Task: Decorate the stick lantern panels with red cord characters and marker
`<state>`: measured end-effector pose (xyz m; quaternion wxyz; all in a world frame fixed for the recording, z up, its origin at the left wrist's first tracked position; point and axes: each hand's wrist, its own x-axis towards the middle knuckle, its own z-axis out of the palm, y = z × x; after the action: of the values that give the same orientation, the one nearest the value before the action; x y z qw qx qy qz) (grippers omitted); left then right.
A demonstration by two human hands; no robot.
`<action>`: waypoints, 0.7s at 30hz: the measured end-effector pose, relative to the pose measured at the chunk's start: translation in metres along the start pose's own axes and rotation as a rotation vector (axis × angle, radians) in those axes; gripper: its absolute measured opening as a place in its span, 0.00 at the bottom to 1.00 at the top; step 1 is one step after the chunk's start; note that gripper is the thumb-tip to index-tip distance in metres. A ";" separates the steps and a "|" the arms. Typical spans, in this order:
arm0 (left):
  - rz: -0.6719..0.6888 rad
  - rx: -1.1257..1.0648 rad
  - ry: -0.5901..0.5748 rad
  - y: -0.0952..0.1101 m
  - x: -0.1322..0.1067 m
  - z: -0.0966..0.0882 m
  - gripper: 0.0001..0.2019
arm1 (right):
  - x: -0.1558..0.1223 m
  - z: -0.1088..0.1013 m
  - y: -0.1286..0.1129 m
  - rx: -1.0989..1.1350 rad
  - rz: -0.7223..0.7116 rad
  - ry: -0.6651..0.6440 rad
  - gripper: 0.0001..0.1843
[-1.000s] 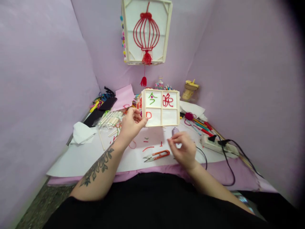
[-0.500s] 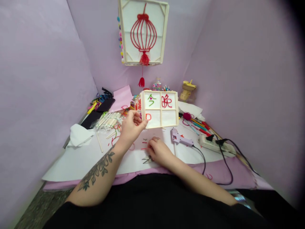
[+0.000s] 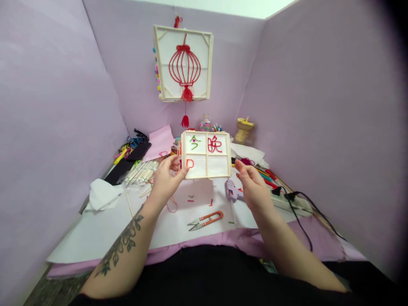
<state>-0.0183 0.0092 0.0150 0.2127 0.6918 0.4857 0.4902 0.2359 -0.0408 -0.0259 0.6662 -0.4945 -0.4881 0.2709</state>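
My left hand [image 3: 168, 175] is closed on the lower left corner of a small box lantern [image 3: 207, 154]. The lantern has white panels and a pale stick frame. A green character and a red one fill its upper squares; a small red box shape sits in the lower left square, and the lower right square is plain. To the right of the lantern, close to its edge, my right hand [image 3: 255, 187] has its fingers pinched together. A bit of red shows at its fingertips, seemingly a small red strip. Orange-handled thread snips [image 3: 208, 219] lie on the white paper below.
Small red and green snippets [image 3: 190, 201] lie around the snips. A lilac glue gun [image 3: 234, 190] lies partly behind my right hand, near a corded power strip [image 3: 295, 204]. A larger lantern [image 3: 185, 63] hangs above. Packaged sticks [image 3: 142, 172] are at left.
My right hand has lifted from the paper to beside the lantern's right edge, uncovering the snips. My left hand still holds the lantern. The view has tilted upward.
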 end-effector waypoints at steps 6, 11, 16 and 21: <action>0.125 0.026 -0.133 -0.002 0.001 -0.001 0.27 | 0.026 0.034 -0.007 0.232 0.100 -0.038 0.20; 0.176 0.062 -0.112 -0.003 -0.002 0.000 0.27 | 0.020 0.042 -0.009 0.296 0.086 0.012 0.19; 0.328 0.144 -0.041 -0.011 -0.002 0.004 0.25 | 0.023 0.040 -0.002 0.423 0.033 0.016 0.18; 0.390 0.217 0.044 -0.031 0.003 0.016 0.23 | 0.035 0.037 0.014 0.388 0.065 -0.031 0.19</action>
<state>-0.0184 0.0281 -0.0138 0.0273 0.7805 0.3972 0.4820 0.2164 0.0087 -0.0242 0.7323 -0.3681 -0.4210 0.3887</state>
